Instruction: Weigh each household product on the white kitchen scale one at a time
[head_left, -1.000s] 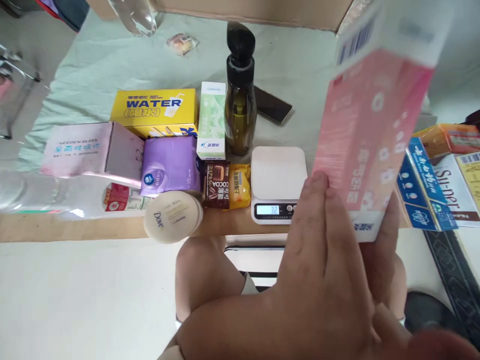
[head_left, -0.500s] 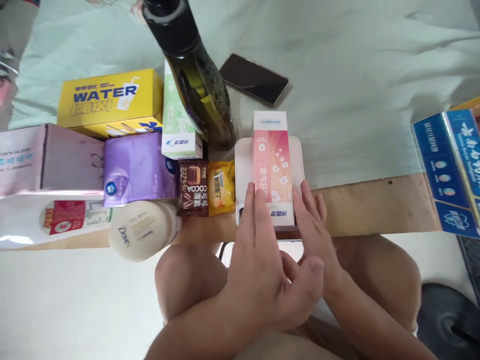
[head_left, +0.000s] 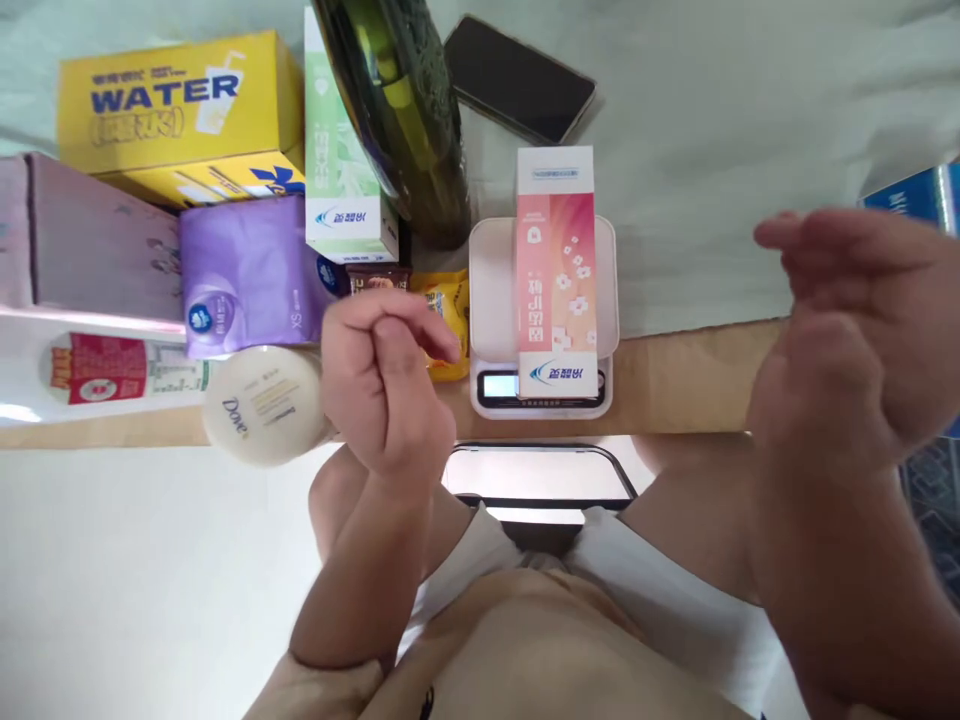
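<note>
A pink and white toothpaste box point(head_left: 556, 270) lies lengthwise across a white kitchen scale point(head_left: 493, 290), its near end partly covering the lit display. Both hands are apart from it. My left hand point(head_left: 390, 385) is curled closed, thumb against the fingers, and nothing shows in it. It hovers over the cocoa snack packet point(head_left: 379, 280) and the yellow snack packet point(head_left: 450, 310), hiding part of each. Off to the right, my right hand point(head_left: 847, 340) is raised with its fingers bent and pressed together, slightly blurred, holding nothing visible.
On the left are a Dove jar point(head_left: 262, 405), purple tissue pack point(head_left: 251, 275), yellow WATER box point(head_left: 180, 110), pinkish box point(head_left: 105, 240) and green toothpaste box point(head_left: 337, 180). A dark bottle point(head_left: 420, 130) rises beside a phone point(head_left: 521, 78). A blue box point(head_left: 904, 200) is partly hidden at right.
Both hands have let go of the pink toothpaste box and moved apart, left hand leftward, right hand far right. The box stays on the scale, whose display now shows. The view has tilted down.
</note>
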